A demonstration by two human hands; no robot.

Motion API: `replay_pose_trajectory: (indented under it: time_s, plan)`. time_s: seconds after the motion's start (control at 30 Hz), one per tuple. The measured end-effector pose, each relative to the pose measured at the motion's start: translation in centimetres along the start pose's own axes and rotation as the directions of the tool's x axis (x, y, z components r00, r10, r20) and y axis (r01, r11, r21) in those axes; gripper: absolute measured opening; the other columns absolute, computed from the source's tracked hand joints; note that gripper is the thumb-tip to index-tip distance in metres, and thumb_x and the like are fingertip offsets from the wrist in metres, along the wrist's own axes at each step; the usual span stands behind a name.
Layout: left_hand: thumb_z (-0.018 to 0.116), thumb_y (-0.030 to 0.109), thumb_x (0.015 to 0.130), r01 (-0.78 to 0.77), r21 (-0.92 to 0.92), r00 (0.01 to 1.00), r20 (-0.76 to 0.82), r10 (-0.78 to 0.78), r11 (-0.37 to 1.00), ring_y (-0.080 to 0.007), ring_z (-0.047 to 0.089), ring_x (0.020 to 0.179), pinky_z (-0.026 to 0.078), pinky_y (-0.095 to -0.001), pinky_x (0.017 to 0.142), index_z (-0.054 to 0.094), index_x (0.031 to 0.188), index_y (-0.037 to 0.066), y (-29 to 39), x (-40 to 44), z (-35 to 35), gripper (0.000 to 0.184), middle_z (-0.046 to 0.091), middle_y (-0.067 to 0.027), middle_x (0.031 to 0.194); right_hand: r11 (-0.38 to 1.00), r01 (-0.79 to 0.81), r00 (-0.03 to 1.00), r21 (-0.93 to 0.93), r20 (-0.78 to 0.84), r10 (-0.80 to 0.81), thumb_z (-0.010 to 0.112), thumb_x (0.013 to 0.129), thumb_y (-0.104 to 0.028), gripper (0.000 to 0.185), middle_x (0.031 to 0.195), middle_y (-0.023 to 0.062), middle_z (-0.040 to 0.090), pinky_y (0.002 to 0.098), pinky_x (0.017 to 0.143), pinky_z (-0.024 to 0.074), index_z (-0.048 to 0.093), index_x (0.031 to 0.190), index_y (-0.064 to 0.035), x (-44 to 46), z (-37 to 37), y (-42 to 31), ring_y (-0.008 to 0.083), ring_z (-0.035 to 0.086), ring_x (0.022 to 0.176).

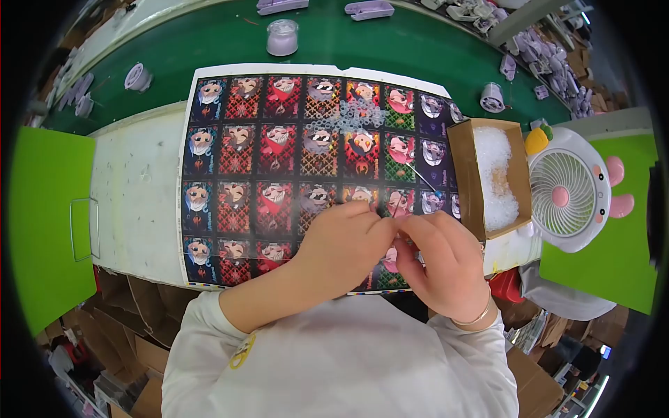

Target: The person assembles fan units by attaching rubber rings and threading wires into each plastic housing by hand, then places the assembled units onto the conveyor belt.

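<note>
My left hand (pixel 346 245) and my right hand (pixel 446 263) meet at the fingertips over the lower right part of a printed sheet (pixel 279 150) with rows of cartoon cards. Both hands are closed in a pinch; whatever lies between the fingers is too small to make out. On the sheet's upper right part lies a loose cluster of small clear rings (pixel 360 115). A thin metal tool (pixel 422 176) rests on the sheet above my right hand. Beside the sheet's right edge, a cardboard box (pixel 516 182) holds a heap of small clear pieces (pixel 493 157).
A white fan (pixel 568 189) with pink ears stands right of the box. Behind the sheet runs a green belt (pixel 223 43) carrying purple plastic parts (pixel 282 38). Green panels (pixel 56 216) flank the bench at both sides. More purple parts (pixel 547 61) are piled at the back right.
</note>
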State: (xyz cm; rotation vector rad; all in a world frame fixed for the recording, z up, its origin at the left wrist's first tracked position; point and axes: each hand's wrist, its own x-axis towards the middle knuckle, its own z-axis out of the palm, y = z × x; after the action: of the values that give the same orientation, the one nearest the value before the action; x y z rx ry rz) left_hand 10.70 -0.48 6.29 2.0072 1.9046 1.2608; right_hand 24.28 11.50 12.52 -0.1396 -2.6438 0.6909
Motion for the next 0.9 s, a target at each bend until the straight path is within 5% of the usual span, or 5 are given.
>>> replay_pose_trajectory:
  time_s: [0.4,0.6,0.73,0.83,0.9]
  plan:
    - [0.067,0.012,0.071,-0.171,0.046,0.985,-0.028,0.172,0.984,-0.0198,0.050,0.064,0.044,-0.0331,0.055,0.064,0.101,0.001,0.3,0.1,1.6,0.032,0.050,-0.0016,0.069,0.923,-0.318,0.943,0.215,0.173,0.285,0.068,0.075,0.006,0.047,0.089,0.0162,0.067,0.0385,0.065,0.0539,0.060,0.121,-0.0028,-1.3,-0.6,1.1,0.0341,0.067,0.076]
    - [0.069,0.011,0.074,-0.116,-0.067,0.993,-0.024,0.114,0.991,-0.0276,0.056,0.079,0.049,-0.0393,0.072,0.059,0.093,0.004,-2.4,-0.2,2.9,0.023,0.056,-0.0079,0.082,0.792,-0.438,0.882,0.426,0.031,0.471,0.065,0.079,0.011,0.035,0.080,0.0085,0.066,0.0252,0.059,0.0497,0.064,0.111,-0.0013,-2.6,0.1,1.8,0.0134,0.064,0.066]
    - [0.068,0.007,0.076,0.091,-0.162,0.995,0.062,-0.081,0.983,-0.0342,0.059,0.091,0.049,-0.0433,0.080,0.059,0.094,0.000,-2.8,-0.9,3.6,0.021,0.062,-0.0139,0.095,0.546,-0.408,0.687,0.732,-0.148,0.712,0.060,0.087,0.010,0.013,0.078,0.0044,0.064,0.0197,0.054,0.0437,0.061,0.096,0.0005,-3.3,2.9,2.9,0.0065,0.054,0.058]
    - [0.065,0.005,0.077,0.207,-0.093,0.978,0.024,-0.206,0.974,-0.0349,0.058,0.091,0.048,-0.0433,0.081,0.060,0.099,0.000,-1.8,-1.3,3.6,0.024,0.062,-0.0143,0.096,0.076,-0.139,0.609,0.987,0.025,0.792,0.057,0.091,0.005,0.008,0.076,0.0062,0.064,0.0202,0.051,0.0422,0.060,0.097,0.0001,-3.2,4.3,4.0,0.0069,0.052,0.056]
    - [0.064,0.004,0.077,0.289,-0.117,0.957,0.003,-0.291,0.950,-0.0349,0.058,0.091,0.048,-0.0434,0.081,0.061,0.101,0.001,-1.8,-1.5,3.6,0.025,0.060,-0.0144,0.096,-0.064,-0.136,0.613,0.989,0.135,0.779,0.053,0.095,0.000,0.007,0.078,0.0078,0.065,0.0202,0.049,0.0403,0.059,0.099,-0.0003,-3.7,5.5,4.7,0.0078,0.052,0.055]
